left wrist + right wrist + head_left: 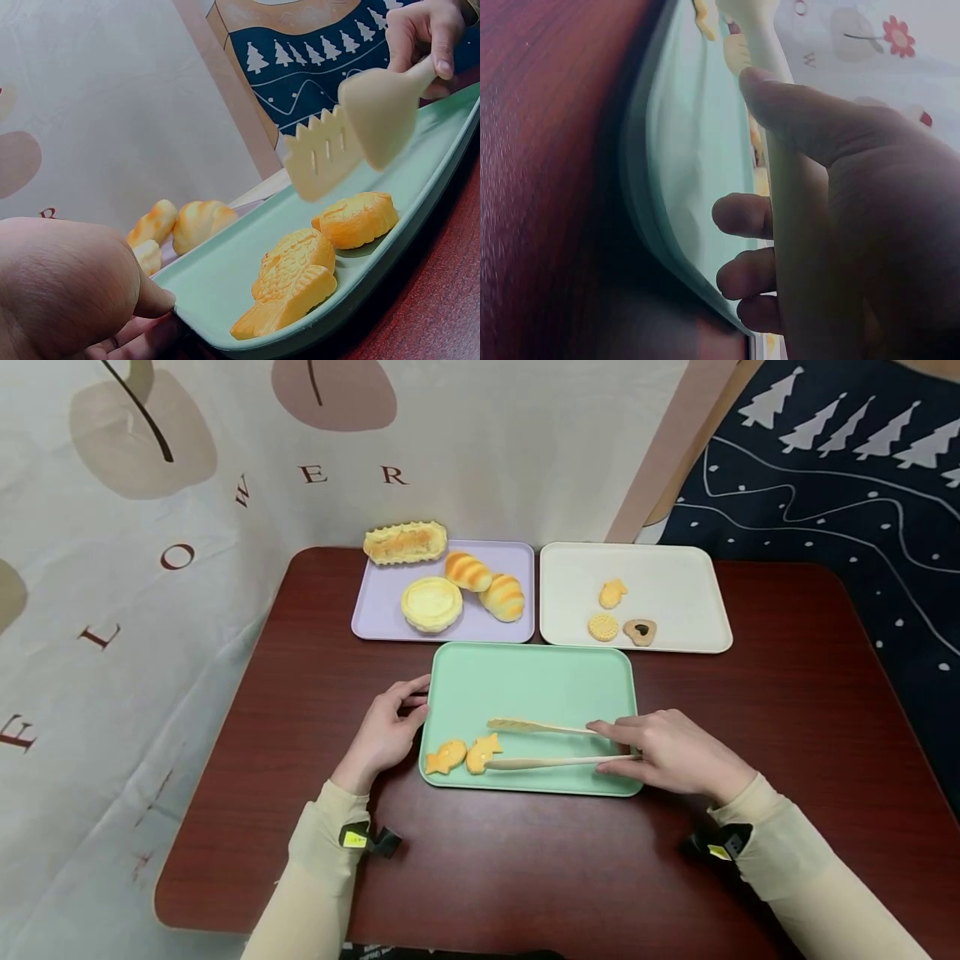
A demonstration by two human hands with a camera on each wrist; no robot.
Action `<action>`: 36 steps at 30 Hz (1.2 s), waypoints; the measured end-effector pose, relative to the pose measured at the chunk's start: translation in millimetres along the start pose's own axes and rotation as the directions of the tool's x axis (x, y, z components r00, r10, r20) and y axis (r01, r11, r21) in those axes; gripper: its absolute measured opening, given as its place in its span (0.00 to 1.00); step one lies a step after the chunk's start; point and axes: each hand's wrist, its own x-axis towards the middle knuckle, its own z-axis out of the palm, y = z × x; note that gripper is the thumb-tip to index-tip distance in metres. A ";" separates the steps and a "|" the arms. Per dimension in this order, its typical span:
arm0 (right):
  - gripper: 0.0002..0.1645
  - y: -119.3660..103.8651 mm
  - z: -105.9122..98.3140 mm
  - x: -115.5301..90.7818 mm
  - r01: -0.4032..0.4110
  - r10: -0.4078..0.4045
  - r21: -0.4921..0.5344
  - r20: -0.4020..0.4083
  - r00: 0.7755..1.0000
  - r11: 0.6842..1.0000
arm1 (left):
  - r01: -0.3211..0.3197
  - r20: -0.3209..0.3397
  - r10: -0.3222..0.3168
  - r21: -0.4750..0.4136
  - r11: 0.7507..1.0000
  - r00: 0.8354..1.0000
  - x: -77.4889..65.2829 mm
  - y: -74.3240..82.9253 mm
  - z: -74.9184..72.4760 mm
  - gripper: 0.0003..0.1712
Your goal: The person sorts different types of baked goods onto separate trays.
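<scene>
My right hand (675,752) holds cream-coloured food tongs (555,762), thumb on one side and fingers on the other. Their two arms stand apart over the green tray (532,685). One end is a slotted, toothed paddle; the other is a smooth, broad paddle (379,112). In the head view the tongs' ends overlap or lie close to a fish-shaped biscuit (480,755). Another fish-shaped biscuit (446,757) lies to its left, in the tray's near left corner. My left hand (388,727) touches the tray's left edge with thumb and fingers; some fingertips are hidden.
Behind the green tray, a lilac tray (382,610) carries a long pastry (405,543), a round tart (432,604) and two bread rolls (502,597). Beside it a white tray (682,602) bears three biscuits: fish-shaped (612,593), round (603,627) and heart-centred (640,631).
</scene>
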 end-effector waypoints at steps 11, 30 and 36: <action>0.30 -6.0 6.7 13.3 0.046 -0.044 -0.060 0.031 0.999 0.997 | -0.006 -0.003 0.006 0.004 1.000 1.000 0.1 -2.3 0.2 0.26; 0.23 -4.2 15.4 9.0 0.126 -0.127 -0.017 -0.055 0.990 0.992 | 0.002 -0.002 -0.002 -0.010 1.000 1.000 0.6 -0.6 0.1 0.26; 0.24 -2.4 9.0 6.6 0.118 -0.120 -0.025 -0.062 0.991 0.993 | 0.004 0.000 -0.004 -0.009 1.000 1.000 0.3 0.1 0.1 0.26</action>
